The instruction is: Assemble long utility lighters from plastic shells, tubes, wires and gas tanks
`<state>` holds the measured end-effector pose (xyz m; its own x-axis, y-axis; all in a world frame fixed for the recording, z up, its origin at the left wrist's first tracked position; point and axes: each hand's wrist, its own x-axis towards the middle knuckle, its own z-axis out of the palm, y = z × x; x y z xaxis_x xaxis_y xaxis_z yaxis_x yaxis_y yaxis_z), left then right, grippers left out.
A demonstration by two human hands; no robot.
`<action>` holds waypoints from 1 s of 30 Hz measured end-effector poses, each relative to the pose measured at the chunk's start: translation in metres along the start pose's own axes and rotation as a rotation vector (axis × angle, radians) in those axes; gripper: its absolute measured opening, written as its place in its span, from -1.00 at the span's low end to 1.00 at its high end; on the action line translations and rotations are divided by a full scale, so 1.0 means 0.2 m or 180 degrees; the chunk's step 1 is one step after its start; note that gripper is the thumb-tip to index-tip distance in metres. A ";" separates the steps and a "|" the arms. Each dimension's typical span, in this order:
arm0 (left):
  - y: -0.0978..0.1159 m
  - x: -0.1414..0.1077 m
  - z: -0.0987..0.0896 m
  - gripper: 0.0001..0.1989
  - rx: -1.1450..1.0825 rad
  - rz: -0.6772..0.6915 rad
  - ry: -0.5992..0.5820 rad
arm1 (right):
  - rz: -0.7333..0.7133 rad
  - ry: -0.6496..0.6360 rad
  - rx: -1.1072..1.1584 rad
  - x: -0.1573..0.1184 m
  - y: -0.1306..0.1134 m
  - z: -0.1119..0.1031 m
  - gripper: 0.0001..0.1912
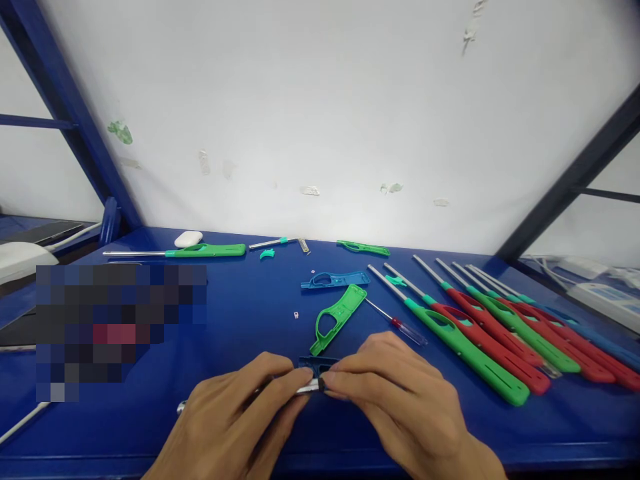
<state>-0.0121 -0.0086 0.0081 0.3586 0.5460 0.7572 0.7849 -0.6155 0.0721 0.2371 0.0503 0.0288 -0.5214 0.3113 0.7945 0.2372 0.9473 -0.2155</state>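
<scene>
Near the front edge of the table, my left hand is closed, its fingertips pinching a slim silver-white part. My right hand is closed too, its thumb and finger at the small black end of that part. Between and behind the fingertips shows a dark blue lighter handle half, mostly hidden by both hands. A shiny metal tip sticks out left of my left hand. Just beyond lies an open green handle half, with a blue handle half behind it.
Several long-necked gas lighters lie side by side at the right. A screwdriver rests beside them. Toward the wall are a green lighter, a metal tube, a teal trigger, another green handle half and a white case.
</scene>
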 end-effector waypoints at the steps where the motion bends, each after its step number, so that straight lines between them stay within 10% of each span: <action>1: 0.00 0.00 0.00 -0.80 0.0026 0.0007 0.0010 | -0.0017 0.0015 -0.0006 0.00 0.00 0.00 -0.68; 21: 0.03 -0.01 0.05 -0.72 -0.0145 -0.0819 0.0007 | 0.0246 -0.0061 0.0054 -0.01 -0.02 0.01 -0.80; 30: 0.04 -0.03 0.05 -0.63 0.0040 -0.0346 -0.0150 | 0.0771 -0.0155 0.0392 0.00 -0.03 0.00 -0.83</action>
<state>-0.0032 -0.0107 -0.0023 0.2941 0.6354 0.7140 0.8265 -0.5442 0.1439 0.2365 0.0440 0.0298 -0.5010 0.5304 0.6838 0.2599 0.8459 -0.4657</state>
